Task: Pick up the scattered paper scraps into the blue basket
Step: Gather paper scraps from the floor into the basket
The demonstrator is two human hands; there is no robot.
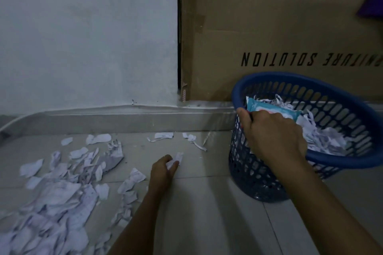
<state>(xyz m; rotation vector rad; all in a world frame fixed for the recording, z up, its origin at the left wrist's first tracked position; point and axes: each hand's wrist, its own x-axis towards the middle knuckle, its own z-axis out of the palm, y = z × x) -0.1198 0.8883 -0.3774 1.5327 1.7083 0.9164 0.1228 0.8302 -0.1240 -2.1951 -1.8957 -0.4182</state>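
The blue basket (342, 97) stands tilted toward me at the right, holding shredded white paper and a light-blue wrapper (269, 108). My right hand (273, 136) grips the basket's near rim, thumb over the edge. My left hand (163, 170) is low on the floor tiles and pinches a white paper scrap (177, 159) between its fingers. A large spread of white paper scraps (58, 192) covers the floor at the left, and a few more scraps (163, 135) lie along the skirting.
A big cardboard box (269, 33) leans against the wall behind the basket. A pale wall (87, 33) with a low tiled skirting (124, 120) bounds the floor. A purple object (373, 4) hangs at the top right.
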